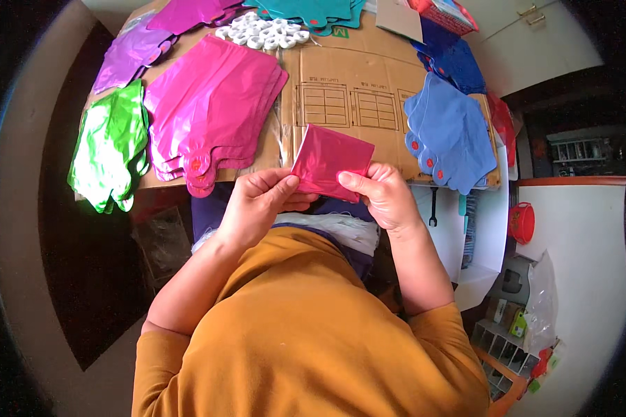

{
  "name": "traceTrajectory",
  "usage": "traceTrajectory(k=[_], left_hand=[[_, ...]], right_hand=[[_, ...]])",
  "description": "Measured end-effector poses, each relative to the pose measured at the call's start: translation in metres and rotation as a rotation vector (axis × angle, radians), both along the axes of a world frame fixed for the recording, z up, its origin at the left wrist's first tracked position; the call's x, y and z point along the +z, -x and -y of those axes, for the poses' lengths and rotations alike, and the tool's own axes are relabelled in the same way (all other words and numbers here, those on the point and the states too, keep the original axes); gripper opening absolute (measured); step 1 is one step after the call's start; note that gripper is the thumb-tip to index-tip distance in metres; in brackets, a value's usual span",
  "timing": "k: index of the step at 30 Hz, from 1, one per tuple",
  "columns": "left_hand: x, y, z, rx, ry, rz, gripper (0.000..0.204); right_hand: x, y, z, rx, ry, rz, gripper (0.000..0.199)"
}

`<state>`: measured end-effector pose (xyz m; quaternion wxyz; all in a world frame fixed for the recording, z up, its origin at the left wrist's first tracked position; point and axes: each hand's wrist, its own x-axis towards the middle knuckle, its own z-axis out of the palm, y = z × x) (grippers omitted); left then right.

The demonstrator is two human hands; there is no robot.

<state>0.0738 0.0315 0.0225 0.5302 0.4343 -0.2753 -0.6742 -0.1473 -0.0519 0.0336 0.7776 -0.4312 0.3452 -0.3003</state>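
A folded magenta foil balloon (330, 161) lay on the flattened brown cardboard sheet (341, 76), between a pink foil balloon stack (212, 104) left and a blue foil balloon stack (448, 132) right.

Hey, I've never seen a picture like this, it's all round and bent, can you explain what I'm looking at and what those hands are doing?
This is one picture from a wide fisheye camera worn on a person's head, looking down, so straight edges bend near the rim. No machine is involved: the two bare hands belong to the wearer, whose orange-sleeved arms come up from below. The left hand and right hand together pinch a folded magenta foil balloon. In front lies flattened cardboard as a work surface. On it sit stacks of flat foil balloons: green, pink, purple, blue and teal, plus a pile of small white plastic rings.
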Motion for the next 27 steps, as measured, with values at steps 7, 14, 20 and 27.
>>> traceTrajectory(k=[7, 14, 20, 27], left_hand=[[0.012, -0.007, -0.004, 0.024, -0.066, -0.063, 0.038], [0.004, -0.018, -0.006, -0.069, -0.27, -0.378, 0.04], [0.007, -0.003, -0.01, -0.179, -0.251, -0.216, 0.039], [-0.004, 0.002, -0.015, -0.173, -0.206, -0.355, 0.038]], right_hand=[[0.0, 0.003, 0.002, -0.033, -0.05, 0.047, 0.019], [0.012, -0.003, -0.013, -0.127, 1.04, -0.515, 0.019], [0.003, 0.0, -0.011, 0.055, 1.487, -0.595, 0.051], [0.012, 0.027, 0.0, 0.345, 0.758, -0.322, 0.088]])
